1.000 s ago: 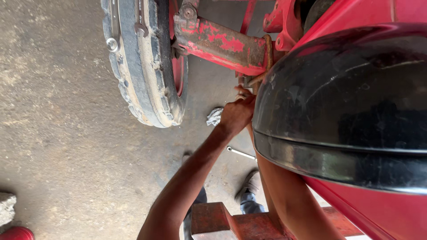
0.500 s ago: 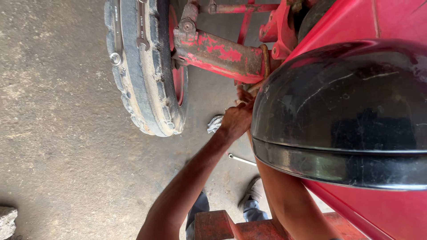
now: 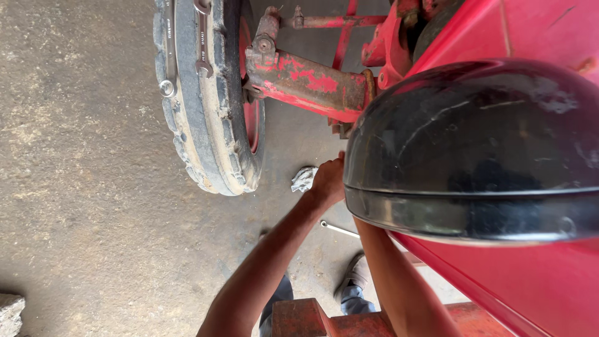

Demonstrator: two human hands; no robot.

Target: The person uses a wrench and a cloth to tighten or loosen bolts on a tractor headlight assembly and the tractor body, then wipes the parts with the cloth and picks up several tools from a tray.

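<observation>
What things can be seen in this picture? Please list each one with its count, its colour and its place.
tyre: one, grey and worn, upper left of centre, standing on the ground
spanners: two, silver, lying on the tyre's tread
axle beam: one, red with chipped paint, running from the wheel to the machine body
black cover: one, glossy black, right side, hiding what is under it
red bodywork: red, right edge and lower right
rag: one, whitish, on the ground below the axle
metal tool: one, silver, on the ground between the arms
stone: one, grey, lower left corner
concrete ground: grey, left half
shoe: one, grey, bottom centre
left hand: one, reaching under the black cover
right hand: hidden behind the black cover
</observation>
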